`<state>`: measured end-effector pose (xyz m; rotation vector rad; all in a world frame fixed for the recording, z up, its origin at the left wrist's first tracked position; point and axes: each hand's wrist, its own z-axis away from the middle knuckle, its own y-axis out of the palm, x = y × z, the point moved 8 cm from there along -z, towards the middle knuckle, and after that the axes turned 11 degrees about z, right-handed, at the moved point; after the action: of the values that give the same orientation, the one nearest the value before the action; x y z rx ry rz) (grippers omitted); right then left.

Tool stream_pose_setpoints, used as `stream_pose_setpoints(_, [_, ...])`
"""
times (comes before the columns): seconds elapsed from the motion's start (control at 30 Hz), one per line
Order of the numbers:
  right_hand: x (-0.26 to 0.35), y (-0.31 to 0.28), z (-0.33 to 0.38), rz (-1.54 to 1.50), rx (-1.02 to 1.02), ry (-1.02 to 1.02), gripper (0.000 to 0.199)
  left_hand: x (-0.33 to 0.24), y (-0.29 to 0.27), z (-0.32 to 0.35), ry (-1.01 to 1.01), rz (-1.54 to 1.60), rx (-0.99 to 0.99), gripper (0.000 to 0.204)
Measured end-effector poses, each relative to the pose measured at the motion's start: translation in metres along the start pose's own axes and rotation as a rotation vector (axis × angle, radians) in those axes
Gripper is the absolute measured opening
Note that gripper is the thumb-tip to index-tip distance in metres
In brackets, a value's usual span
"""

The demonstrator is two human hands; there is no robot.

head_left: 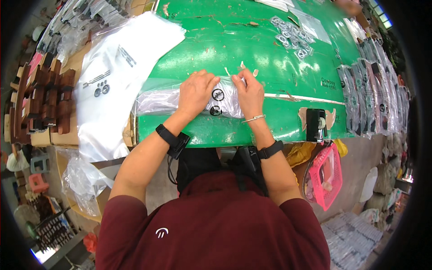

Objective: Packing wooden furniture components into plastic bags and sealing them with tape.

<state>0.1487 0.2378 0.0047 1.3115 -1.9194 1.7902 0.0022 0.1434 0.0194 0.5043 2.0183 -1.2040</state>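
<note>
A clear plastic bag [159, 101] with black printed symbols lies lengthwise on the green tabletop [198, 132] in front of me. Inside it is something pale and pinkish whose kind I cannot make out. My left hand [196, 93] lies over the middle of the bag, its fingers curled together against the plastic at the far edge. At the bag's right end my right hand [249, 93] is closed, thumb and forefinger pinching the plastic. Small whitish scraps [255, 72] show beside the right fingertips.
To the left lie a stack of flat printed plastic bags [112, 67] and reddish-brown wooden pieces [42, 101]. A black tape dispenser [316, 125] stands at the table's front right. Small bagged parts [292, 37] lie farther back. Wrapped packages [371, 94] line the right; a pink basket [327, 175] sits below.
</note>
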Motion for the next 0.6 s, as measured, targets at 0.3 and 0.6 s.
stream_pose_setpoints(0.3, [0.003,0.004,-0.007,-0.005,0.000,0.005,0.022,0.025,0.010,-0.011,-0.178,-0.064,0.144,0.035])
stream_pose_setpoints(0.6, [0.011,-0.022,0.010,-0.211,-0.175,-0.091,0.023,0.010,0.014,-0.014,-0.142,-0.021,0.379,0.031])
